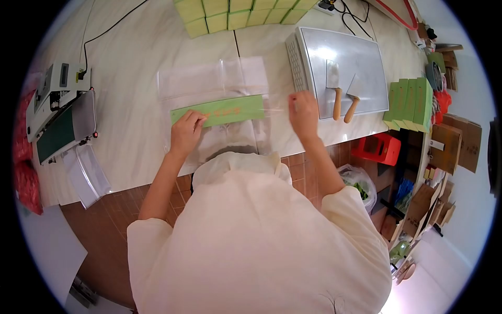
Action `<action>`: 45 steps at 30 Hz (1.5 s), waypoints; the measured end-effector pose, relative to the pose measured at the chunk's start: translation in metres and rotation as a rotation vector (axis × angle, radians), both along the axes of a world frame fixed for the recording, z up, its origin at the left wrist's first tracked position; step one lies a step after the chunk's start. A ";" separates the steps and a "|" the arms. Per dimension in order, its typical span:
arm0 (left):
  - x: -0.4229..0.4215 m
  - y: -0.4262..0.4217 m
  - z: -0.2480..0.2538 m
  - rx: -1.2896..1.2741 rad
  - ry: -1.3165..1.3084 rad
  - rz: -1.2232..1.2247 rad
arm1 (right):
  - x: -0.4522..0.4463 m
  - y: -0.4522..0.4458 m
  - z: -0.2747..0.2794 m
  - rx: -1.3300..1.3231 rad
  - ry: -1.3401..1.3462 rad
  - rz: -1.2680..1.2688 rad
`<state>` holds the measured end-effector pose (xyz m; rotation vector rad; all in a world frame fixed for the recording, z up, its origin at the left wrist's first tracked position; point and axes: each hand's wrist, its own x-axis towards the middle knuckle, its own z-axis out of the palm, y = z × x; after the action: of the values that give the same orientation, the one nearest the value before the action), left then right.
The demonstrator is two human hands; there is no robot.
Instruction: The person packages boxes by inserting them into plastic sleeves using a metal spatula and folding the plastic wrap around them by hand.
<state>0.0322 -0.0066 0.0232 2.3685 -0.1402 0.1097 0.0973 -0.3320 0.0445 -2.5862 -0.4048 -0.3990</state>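
A long, flat green box (246,108) with orange lettering lies on clear plastic film (240,78) on the table. My left hand (185,133) is closed at the box's left part, its fingertips bent onto the top face. My right hand (305,116) is closed in a loose fist beyond the box's right end, beside the metal-topped machine. A thin shiny strip of film runs from the box toward this hand. Whether the right fingers pinch that film is hidden.
A metal-topped machine (361,57) bears two wooden-handled scrapers (337,103). Stacked green boxes (238,18) stand at the back, with more green boxes (410,104) at right. A white device (57,86) stands at left near clear bags (86,175). A red stool (377,148) is below the table.
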 end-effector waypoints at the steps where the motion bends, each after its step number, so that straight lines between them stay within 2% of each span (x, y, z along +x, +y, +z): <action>1: 0.001 0.000 -0.001 -0.023 0.007 0.006 | -0.004 0.012 -0.001 0.061 -0.009 0.057; 3: 0.002 -0.001 -0.003 -0.046 0.013 0.014 | -0.016 0.043 0.004 0.121 -0.024 0.203; 5: 0.002 0.000 -0.006 -0.100 -0.017 0.022 | -0.026 0.071 0.004 0.131 0.061 0.268; 8: 0.003 0.000 -0.002 -0.094 0.019 0.019 | -0.029 0.106 -0.006 0.093 0.036 0.342; 11: 0.004 0.001 -0.007 -0.122 0.038 0.020 | -0.026 0.120 -0.042 0.076 0.003 0.329; 14: 0.002 -0.001 -0.012 -0.115 0.036 0.062 | -0.022 0.121 -0.050 0.099 0.047 0.345; 18: -0.007 0.004 -0.010 -0.038 0.009 0.123 | -0.021 0.120 -0.050 0.120 0.037 0.357; 20: -0.020 0.013 -0.010 0.191 -0.058 0.115 | -0.022 0.120 -0.053 0.141 0.056 0.346; 27: -0.046 0.082 0.002 0.202 0.038 0.187 | -0.023 0.121 -0.048 0.154 0.084 0.337; 29: -0.039 0.095 0.009 0.247 -0.020 0.152 | -0.023 0.121 -0.048 0.164 0.095 0.314; 30: -0.035 0.098 0.015 0.271 0.086 0.158 | -0.022 0.122 -0.048 0.163 0.094 0.320; 31: -0.030 0.096 0.018 0.270 0.086 0.162 | -0.022 0.122 -0.049 0.168 0.096 0.313; 33: -0.019 0.085 0.018 0.301 -0.068 0.003 | -0.022 0.122 -0.050 0.167 0.096 0.305; 36: -0.013 0.067 0.016 0.306 -0.050 -0.078 | -0.023 0.123 -0.047 0.165 0.105 0.285; 39: -0.013 0.066 0.000 0.316 -0.141 -0.098 | -0.023 0.123 -0.046 0.176 0.107 0.282; 45: -0.019 0.064 -0.002 0.210 -0.135 -0.016 | -0.021 0.121 -0.041 0.241 0.043 0.362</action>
<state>0.0132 0.0574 0.0216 2.5689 -0.2458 0.2584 0.0766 -0.2105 0.0033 -2.2254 -0.7449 -0.2454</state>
